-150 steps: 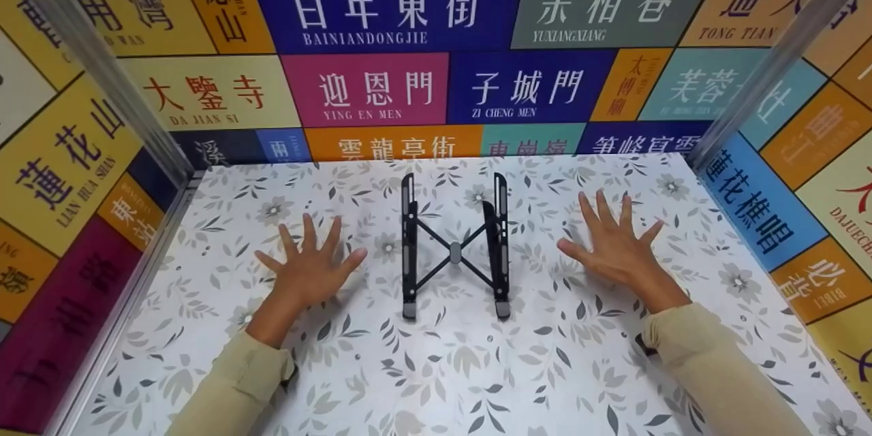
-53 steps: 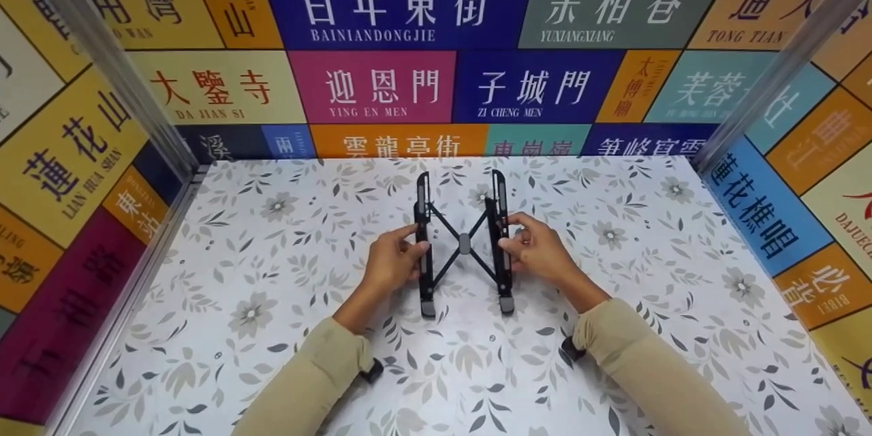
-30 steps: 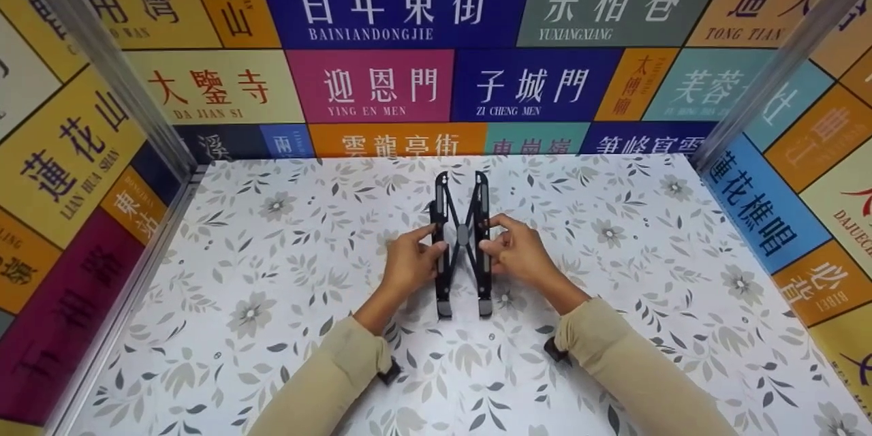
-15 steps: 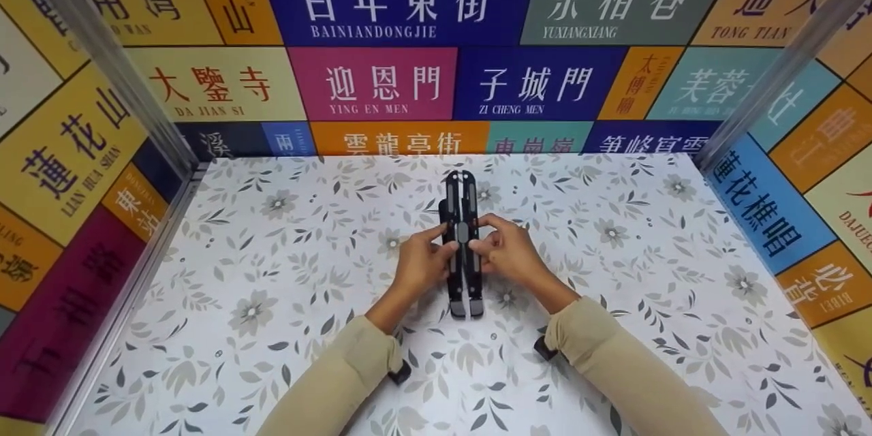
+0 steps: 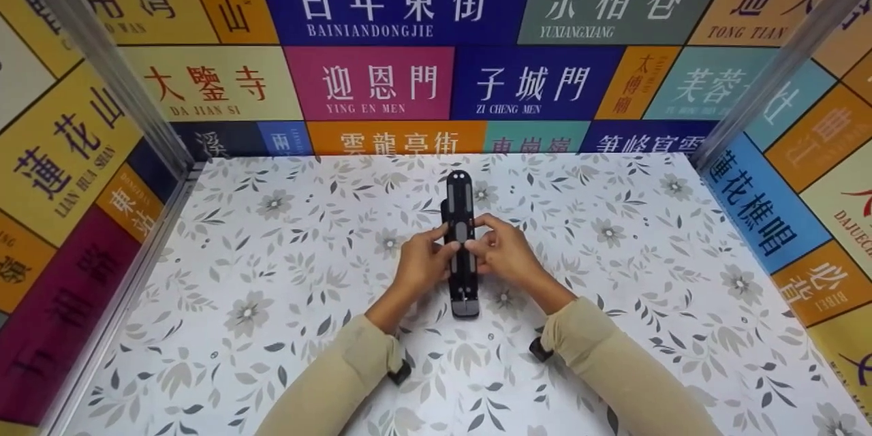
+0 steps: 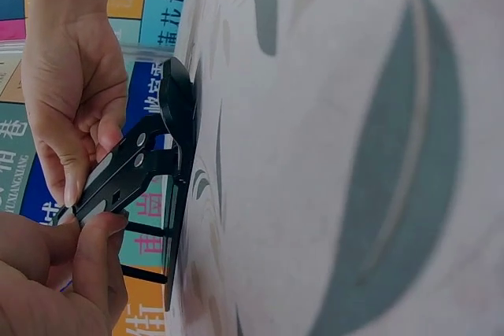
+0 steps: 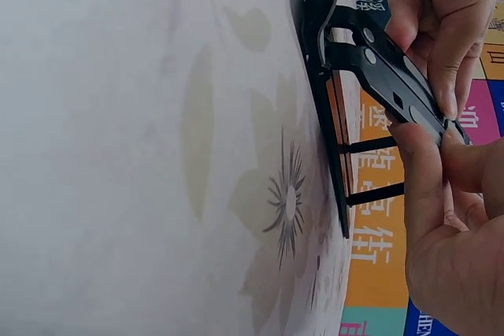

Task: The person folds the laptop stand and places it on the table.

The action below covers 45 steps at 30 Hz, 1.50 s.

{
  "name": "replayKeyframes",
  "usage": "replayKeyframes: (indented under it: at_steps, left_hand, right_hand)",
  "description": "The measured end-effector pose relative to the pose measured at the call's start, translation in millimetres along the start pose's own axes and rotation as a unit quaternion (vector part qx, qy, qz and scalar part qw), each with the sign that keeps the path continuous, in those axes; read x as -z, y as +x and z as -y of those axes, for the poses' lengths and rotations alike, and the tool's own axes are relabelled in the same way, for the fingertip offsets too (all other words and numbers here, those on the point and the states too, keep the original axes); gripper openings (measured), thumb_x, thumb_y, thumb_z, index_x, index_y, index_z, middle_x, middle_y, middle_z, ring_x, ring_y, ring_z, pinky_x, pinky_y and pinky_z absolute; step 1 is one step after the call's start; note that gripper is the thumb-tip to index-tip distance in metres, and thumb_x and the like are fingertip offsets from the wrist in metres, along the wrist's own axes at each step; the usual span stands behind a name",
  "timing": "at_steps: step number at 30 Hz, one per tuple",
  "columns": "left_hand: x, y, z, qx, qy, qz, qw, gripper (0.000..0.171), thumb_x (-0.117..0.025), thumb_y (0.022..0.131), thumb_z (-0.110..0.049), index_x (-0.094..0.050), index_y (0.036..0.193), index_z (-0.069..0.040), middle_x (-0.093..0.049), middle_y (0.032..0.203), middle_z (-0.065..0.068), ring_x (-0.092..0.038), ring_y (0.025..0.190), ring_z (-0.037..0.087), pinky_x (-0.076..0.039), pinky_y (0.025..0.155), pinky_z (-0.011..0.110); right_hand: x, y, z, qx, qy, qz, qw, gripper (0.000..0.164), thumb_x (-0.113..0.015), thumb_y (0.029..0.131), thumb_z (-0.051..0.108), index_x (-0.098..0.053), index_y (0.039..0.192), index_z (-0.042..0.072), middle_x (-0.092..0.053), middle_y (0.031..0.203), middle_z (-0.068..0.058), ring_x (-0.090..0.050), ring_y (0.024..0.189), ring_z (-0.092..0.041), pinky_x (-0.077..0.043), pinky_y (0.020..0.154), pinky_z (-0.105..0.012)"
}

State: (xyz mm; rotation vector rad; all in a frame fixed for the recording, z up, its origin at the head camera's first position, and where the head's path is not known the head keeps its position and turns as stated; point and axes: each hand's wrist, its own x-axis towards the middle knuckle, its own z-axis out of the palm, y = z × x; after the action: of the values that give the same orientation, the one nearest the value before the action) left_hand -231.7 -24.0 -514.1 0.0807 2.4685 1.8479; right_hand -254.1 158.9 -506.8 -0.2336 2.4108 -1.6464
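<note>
A black folding laptop stand point(image 5: 460, 201) sits at the middle of the table, its two side rails pressed together into one narrow bar. My left hand point(image 5: 421, 264) pinches the left rail between thumb and fingers. On the opposite side, my right hand point(image 5: 509, 253) pinches the right rail, the thumbs nearly meeting near the grey centre joint. Seen in the left wrist view, the upper rails point(image 6: 126, 167) slope up from the lower bar point(image 6: 178, 218), which lies along the tabletop. Thin struts point(image 7: 374, 145) bridge the two in the right wrist view.
White table point(image 5: 272, 381) with a grey leaf and flower pattern. Colourful sign-printed panels point(image 5: 381, 82) stand behind and on both sides, with clear corner posts point(image 5: 770, 75). Dark bands point(image 5: 400, 372) show at the sleeve cuffs.
Both hands started spread and apart from the stand. They took hold of its rails and moved inward, folding the crossed X frame until the rails met.
</note>
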Motion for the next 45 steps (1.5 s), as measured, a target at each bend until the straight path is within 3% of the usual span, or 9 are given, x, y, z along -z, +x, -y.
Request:
replayKeyframes:
  at_steps: [7,10,15,18,21,26,30,36,45]
  left_hand:
    - [4.1,-4.3,-1.4,0.008,0.023,0.033,0.9992,0.070,-0.077,0.088,-0.004,-0.050,0.152,-0.013,-0.076,0.089,0.012,-0.073,0.071,0.019,-0.062,0.065,0.032]
    - [4.2,-11.2,1.0,0.030,0.025,0.035,0.9986,0.069,-0.081,0.082,-0.004,-0.052,0.145,-0.007,-0.076,0.094,0.013,-0.072,0.078,0.019,-0.059,0.072,0.031]
    - [-8.1,-26.1,4.1,0.088,-0.082,0.033,0.9922,0.050,-0.082,0.084,-0.009,-0.053,0.124,-0.001,-0.073,0.108,0.016,-0.072,0.092,0.022,-0.060,0.081,0.034]
    - [-15.3,-33.7,6.3,0.089,-0.133,0.022,0.9869,0.046,-0.079,0.088,-0.008,-0.053,0.124,0.001,-0.072,0.113,0.019,-0.073,0.097,0.023,-0.060,0.084,0.036]
    - [-19.2,-36.8,7.3,0.082,-0.151,0.012,0.9850,0.037,-0.072,0.093,-0.006,-0.055,0.124,0.002,-0.073,0.113,0.020,-0.073,0.098,0.025,-0.060,0.086,0.038]
    - [-21.0,-36.9,9.8,0.096,-0.145,-0.005,0.9847,0.024,-0.063,0.099,-0.004,-0.061,0.123,-0.002,-0.076,0.104,0.015,-0.072,0.090,0.021,-0.058,0.081,0.034]
    - [-21.1,-36.4,12.1,0.101,-0.156,-0.006,0.9825,0.023,-0.064,0.098,-0.001,-0.063,0.121,-0.002,-0.076,0.096,0.014,-0.069,0.082,0.017,-0.056,0.073,0.029]
    - [-19.7,-34.2,13.5,0.115,-0.176,-0.003,0.9777,0.021,-0.065,0.097,-0.002,-0.067,0.118,0.002,-0.077,0.100,0.014,-0.069,0.080,0.014,-0.055,0.068,0.026]
    - [-20.2,-33.5,13.4,0.121,-0.159,-0.001,0.9797,0.023,-0.066,0.097,-0.004,-0.069,0.119,0.004,-0.077,0.105,0.015,-0.070,0.085,0.013,-0.056,0.069,0.024]
  right_hand:
    - [14,4,4,-0.009,-0.035,0.065,0.997,0.040,-0.069,0.099,0.018,-0.054,0.135,0.010,-0.068,0.087,-0.010,-0.069,0.071,-0.022,-0.063,0.069,-0.042]
    - [24,10,9,-0.007,-0.067,0.074,0.995,0.051,-0.072,0.097,0.029,-0.053,0.141,0.012,-0.070,0.098,-0.015,-0.070,0.077,-0.030,-0.062,0.071,-0.043]
    - [40,25,18,-0.013,-0.006,0.060,0.998,0.059,-0.069,0.098,0.038,-0.047,0.151,0.022,-0.065,0.125,-0.021,-0.068,0.107,-0.042,-0.059,0.091,-0.055]
    - [43,38,21,0.004,0.049,0.058,0.997,0.057,-0.065,0.101,0.034,-0.045,0.154,0.026,-0.062,0.139,-0.021,-0.065,0.120,-0.038,-0.055,0.099,-0.056]
    - [43,49,23,0.021,0.077,0.053,0.995,0.055,-0.065,0.102,0.033,-0.046,0.154,0.029,-0.061,0.142,-0.020,-0.069,0.114,-0.035,-0.058,0.094,-0.053]
    - [36,64,28,0.037,0.087,0.046,0.994,0.050,-0.067,0.100,0.037,-0.053,0.148,0.037,-0.065,0.136,-0.018,-0.076,0.097,-0.029,-0.063,0.081,-0.045]
    - [29,71,34,0.054,0.093,0.047,0.993,0.047,-0.067,0.099,0.035,-0.057,0.145,0.037,-0.074,0.117,-0.019,-0.076,0.087,-0.026,-0.064,0.074,-0.042]
    - [23,77,40,0.066,0.076,0.045,0.994,0.043,-0.070,0.098,0.032,-0.062,0.140,0.035,-0.076,0.091,-0.014,-0.069,0.070,-0.020,-0.063,0.065,-0.040]
    - [22,79,34,0.074,0.107,0.045,0.990,0.041,-0.070,0.098,0.025,-0.064,0.139,0.024,-0.077,0.098,-0.016,-0.074,0.073,-0.022,-0.063,0.064,-0.042]
